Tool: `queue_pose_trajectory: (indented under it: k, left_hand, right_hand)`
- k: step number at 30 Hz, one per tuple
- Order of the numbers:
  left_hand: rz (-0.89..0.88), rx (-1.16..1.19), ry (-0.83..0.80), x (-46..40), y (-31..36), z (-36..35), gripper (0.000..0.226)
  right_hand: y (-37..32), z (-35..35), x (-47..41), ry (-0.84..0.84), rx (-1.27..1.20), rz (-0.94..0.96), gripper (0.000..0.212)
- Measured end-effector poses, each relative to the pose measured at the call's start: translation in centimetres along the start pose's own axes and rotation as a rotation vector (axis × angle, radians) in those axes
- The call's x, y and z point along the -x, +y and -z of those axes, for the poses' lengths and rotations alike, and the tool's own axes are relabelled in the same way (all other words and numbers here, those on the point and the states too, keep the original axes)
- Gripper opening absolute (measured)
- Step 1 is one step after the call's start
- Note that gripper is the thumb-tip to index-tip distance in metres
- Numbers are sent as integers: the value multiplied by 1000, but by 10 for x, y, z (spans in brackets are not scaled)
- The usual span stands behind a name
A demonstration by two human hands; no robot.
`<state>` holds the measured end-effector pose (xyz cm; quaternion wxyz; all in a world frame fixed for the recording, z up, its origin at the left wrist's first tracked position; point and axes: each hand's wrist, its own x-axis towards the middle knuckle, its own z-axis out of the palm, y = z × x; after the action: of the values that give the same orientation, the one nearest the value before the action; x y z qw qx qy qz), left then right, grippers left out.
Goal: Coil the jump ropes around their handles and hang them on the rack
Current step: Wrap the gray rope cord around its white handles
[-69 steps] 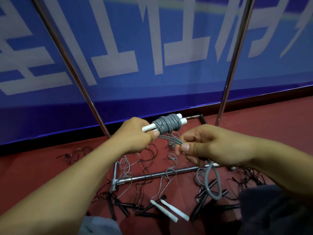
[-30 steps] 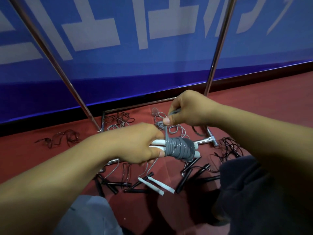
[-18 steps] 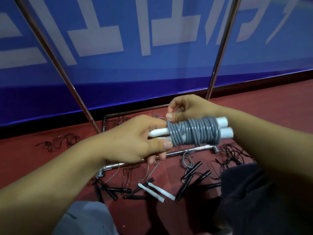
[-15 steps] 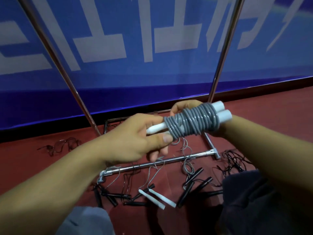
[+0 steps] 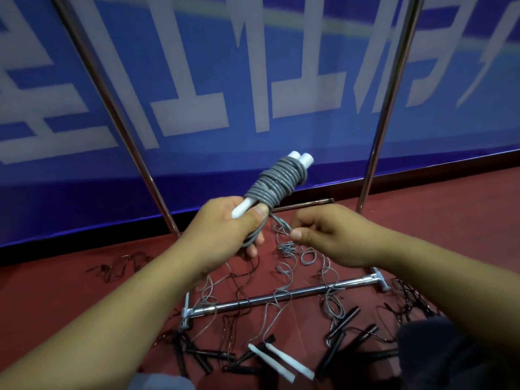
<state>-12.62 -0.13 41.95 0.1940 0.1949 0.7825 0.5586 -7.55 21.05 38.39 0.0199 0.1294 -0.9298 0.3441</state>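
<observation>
- Grey cord (image 5: pixel 277 180), wound in tight turns round two white handles (image 5: pixel 302 158), sits at the centre of the frame, tilted up to the right.
- The left hand (image 5: pixel 225 229) wraps the bare lower handle ends, thumb pressing on top; a loose loop of cord runs under its fingers.
- The right hand (image 5: pixel 323 230), just right of it, pinches the cord's free tail between thumb and forefinger.
- The bundle looks light; the cord seems springy and smooth, likely to unwind if the tail slackens.
- Best held across the coils and tail together.
- The rack uprights (image 5: pixel 389 99) stand behind; other ropes (image 5: pixel 281 360) lie on the red floor, lower centre.
</observation>
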Motion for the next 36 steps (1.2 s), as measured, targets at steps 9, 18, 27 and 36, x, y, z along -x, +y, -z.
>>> queue_pose_trajectory:
  k: [9, 18, 27, 36]
  left_hand:
    - [-23, 0, 5, -4, -1, -9, 21]
    - [-31, -164, 88, -10, -7, -4, 21]
    - [-7, -375, 134, -14, -12, 2, 24]
    - [47, -534, 176, -21, -17, 9, 29]
  right_hand:
    - [-6, -4, -3, 59, -285, -342, 24]
    - [-21, -3, -1, -38, -609, -594, 25]
    - [-24, -4, 4, -32, -342, -325, 24]
    - [-30, -5, 7, 12, -28, -237, 26]
